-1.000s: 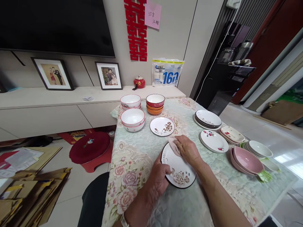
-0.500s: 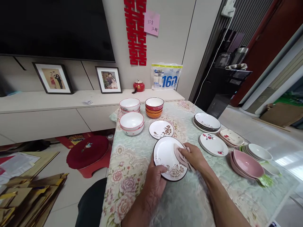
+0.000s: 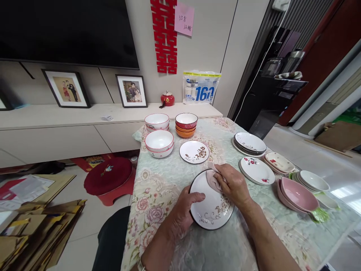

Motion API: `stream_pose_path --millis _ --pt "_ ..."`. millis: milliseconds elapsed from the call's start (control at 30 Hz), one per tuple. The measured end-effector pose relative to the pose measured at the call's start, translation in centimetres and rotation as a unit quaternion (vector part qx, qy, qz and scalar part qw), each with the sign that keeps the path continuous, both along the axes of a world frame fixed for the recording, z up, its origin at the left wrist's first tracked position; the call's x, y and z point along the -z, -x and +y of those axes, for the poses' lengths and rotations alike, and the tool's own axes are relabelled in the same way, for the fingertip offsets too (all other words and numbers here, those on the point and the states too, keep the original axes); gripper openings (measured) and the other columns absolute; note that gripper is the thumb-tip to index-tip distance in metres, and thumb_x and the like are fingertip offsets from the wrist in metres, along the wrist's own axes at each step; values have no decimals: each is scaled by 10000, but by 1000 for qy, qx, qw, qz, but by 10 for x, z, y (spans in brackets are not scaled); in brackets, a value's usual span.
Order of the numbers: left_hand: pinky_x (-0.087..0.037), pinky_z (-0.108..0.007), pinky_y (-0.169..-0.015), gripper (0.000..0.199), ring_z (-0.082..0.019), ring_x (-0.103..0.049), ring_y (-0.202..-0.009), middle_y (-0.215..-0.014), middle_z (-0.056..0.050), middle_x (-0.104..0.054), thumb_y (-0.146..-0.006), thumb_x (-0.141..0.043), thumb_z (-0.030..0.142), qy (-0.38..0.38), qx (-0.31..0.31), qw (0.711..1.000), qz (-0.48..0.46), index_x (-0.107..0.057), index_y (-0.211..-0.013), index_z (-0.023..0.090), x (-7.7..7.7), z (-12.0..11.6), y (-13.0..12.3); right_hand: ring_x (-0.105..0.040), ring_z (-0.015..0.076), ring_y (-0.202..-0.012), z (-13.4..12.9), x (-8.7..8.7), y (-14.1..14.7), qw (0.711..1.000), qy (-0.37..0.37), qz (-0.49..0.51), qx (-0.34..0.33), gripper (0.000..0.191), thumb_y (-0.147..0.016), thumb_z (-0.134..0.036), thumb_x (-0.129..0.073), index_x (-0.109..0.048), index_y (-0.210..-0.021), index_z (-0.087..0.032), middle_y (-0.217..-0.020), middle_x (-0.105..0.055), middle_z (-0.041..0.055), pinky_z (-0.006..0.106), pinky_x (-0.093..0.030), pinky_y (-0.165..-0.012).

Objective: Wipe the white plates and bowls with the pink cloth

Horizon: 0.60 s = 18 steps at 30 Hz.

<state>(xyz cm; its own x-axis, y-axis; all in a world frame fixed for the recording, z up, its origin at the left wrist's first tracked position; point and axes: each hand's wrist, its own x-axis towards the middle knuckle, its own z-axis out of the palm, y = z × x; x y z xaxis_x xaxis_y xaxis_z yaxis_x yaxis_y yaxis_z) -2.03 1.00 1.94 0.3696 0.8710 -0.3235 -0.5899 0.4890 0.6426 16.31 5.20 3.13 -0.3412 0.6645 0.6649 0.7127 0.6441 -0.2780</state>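
Observation:
A white plate (image 3: 207, 209) with a dark rim and brown flowers is held above the table, its face tilted toward me. My left hand (image 3: 184, 209) grips its left edge, thumb lying on the face and the other fingers hidden beneath. My right hand (image 3: 231, 184) pinches a pale pink cloth (image 3: 213, 180) and presses it on the plate's upper right part, near the rim. Just beyond lies a similar brown-flowered plate (image 3: 194, 152), flat on the tablecloth.
White bowls with red rims (image 3: 159, 142) and red and orange bowls (image 3: 186, 125) are stacked at the back left. On the right stand dark-rimmed plates (image 3: 249, 143), flower plates (image 3: 256, 171), rectangular dishes (image 3: 279, 162) and pink bowls (image 3: 299, 194). A red stool (image 3: 108, 177) is beside the table.
The plate has turned in my left hand, its flowers shifting to the right, and sits slightly lower and to the right. My right hand has brought the cloth up to the upper rim.

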Motion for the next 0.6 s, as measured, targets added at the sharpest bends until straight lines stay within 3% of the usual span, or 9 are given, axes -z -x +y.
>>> stream_pose_path --millis 67,233,433,500,600 --pt "-470 -329 -615 349 -228 -647 -616 -694 -88 -718 -552 -676 126 -2 20 999 32 -689 -900 92 -1 0 -2 -577 211 -891 -6 -7 13 998 -9 -41 -37 268 -928 -179 -473 -591 -1168 -165 -967 -648 115 345 -482 -769" --pt "-450 -291 -585 310 -188 -623 -595 -670 -42 -699 -512 -668 67 19 -29 994 101 -659 -816 128 2 -4 -11 -554 214 -897 -9 -12 35 984 32 -148 -93 270 -930 -235 -498 -609 -1173 -197 -968 -653 90 362 -453 -795" --pt "-490 -347 -626 412 -248 -663 -626 -711 -105 -733 -516 -712 144 25 -49 996 71 -676 -922 87 4 -2 -13 -590 209 -881 6 3 14 986 131 -83 59 302 -976 -273 -360 -639 -1044 -177 -932 -663 95 311 -442 -773" --pt "-503 -363 -640 453 -267 -676 -648 -724 -120 -739 -507 -729 166 38 -78 994 63 -673 -948 77 3 -1 -12 -607 195 -843 9 8 7 976 181 -47 107 312 -979 -309 -345 -635 -973 -192 -916 -673 73 287 -427 -745" --pt "-516 -377 -650 485 -277 -686 -655 -732 -124 -743 -501 -734 177 55 -128 988 67 -666 -969 71 3 0 -11 -570 172 -666 9 11 3 952 261 -14 162 329 -961 -370 -352 -602 -818 -211 -728 -646 26 262 -372 -618"
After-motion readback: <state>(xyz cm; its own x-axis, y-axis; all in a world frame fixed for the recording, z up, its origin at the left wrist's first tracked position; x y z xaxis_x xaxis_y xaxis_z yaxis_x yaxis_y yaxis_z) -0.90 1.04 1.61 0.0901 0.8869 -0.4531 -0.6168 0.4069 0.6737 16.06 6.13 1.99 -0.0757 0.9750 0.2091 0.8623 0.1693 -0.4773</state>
